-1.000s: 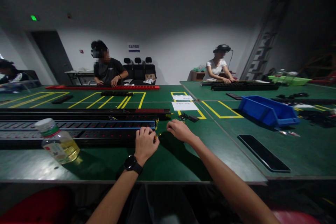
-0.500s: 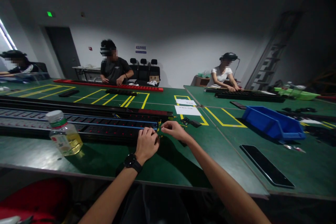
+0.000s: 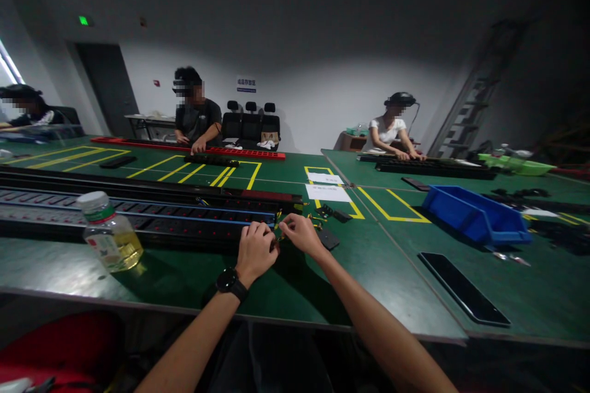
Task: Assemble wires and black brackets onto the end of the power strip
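A long black strip unit [image 3: 184, 224] with blue lines and rows of red dots lies across the green table. My left hand [image 3: 257, 249], a black watch on its wrist, rests curled at the unit's right end; its fingertips and whatever they grip are hidden. Close beside it, my right hand [image 3: 298, 233] pinches at the short yellow wires coming from that end. Thumb and index finger meet there, and the wire between them is too small to make out clearly. Just right of my right hand lies a flat black piece [image 3: 328, 239].
A bottle of yellow liquid [image 3: 113, 236] stands in front of the unit at left. To the right are a phone [image 3: 463, 288] and a blue bin [image 3: 479, 215]. Paper sheets [image 3: 328, 193] and small black parts [image 3: 341, 215] lie farther back. Several people work across the table.
My right hand has drawn slightly left and down, closer to my left hand, uncovering the flat black piece. My left hand has barely moved. The person opposite has shifted a hand left.
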Motion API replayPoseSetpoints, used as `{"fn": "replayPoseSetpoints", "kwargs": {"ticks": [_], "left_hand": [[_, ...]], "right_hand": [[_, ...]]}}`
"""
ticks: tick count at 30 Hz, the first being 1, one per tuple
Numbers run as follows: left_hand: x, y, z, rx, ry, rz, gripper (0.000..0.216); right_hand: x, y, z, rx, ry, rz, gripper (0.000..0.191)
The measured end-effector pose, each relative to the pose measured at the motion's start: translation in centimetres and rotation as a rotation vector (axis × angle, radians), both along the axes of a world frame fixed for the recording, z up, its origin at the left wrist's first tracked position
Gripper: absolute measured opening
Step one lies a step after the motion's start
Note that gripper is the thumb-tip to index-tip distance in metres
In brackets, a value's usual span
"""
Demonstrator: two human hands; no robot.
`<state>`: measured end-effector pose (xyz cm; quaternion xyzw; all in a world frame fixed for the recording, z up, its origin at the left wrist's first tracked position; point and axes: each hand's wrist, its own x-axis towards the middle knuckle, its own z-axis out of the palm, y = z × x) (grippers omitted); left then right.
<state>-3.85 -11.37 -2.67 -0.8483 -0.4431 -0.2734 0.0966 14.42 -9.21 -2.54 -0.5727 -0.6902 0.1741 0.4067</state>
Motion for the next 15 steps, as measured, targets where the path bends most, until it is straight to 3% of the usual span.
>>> {"fn": "replayPoseSetpoints", "kwargs": {"ticks": [15], "left_hand": [[0.27, -0.02, 0.04, 0.006, -0.001, 0.013, 0.013]], "right_hand": [[0.04, -0.76, 0.05, -0.013, -0.021, 0.015, 0.018]]}}
